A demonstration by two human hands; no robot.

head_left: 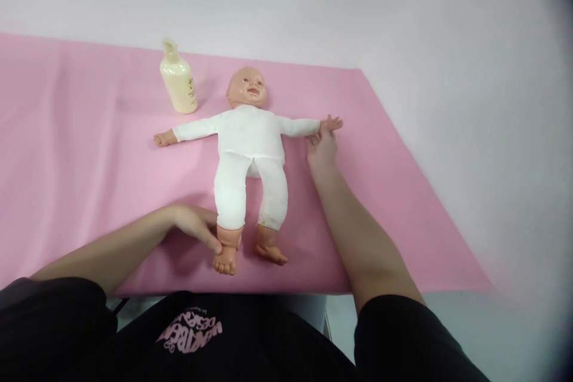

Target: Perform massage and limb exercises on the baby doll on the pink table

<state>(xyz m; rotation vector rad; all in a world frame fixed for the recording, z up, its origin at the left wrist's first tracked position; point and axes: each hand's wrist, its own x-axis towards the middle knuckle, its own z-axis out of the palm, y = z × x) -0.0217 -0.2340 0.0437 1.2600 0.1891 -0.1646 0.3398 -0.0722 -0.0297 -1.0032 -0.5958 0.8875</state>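
Observation:
A baby doll [251, 134] in white clothing lies face up on a pink cover, head away from me, arms spread wide. My left hand [197, 225] is closed around the doll's foot on the left side of the view; the thumb rests on top near the ankle, and the other fingers are hidden behind the leg. My right hand [323, 146] grips the doll's outstretched arm at the wrist, on the right side. The doll's other foot and other hand lie untouched on the cover.
A pale yellow pump bottle [179, 85] stands beyond the doll's arm at the left. The pink cover [380, 209] drapes the table, with folds on the left; its right edge slants toward me. Behind it rises a plain white wall [286, 6].

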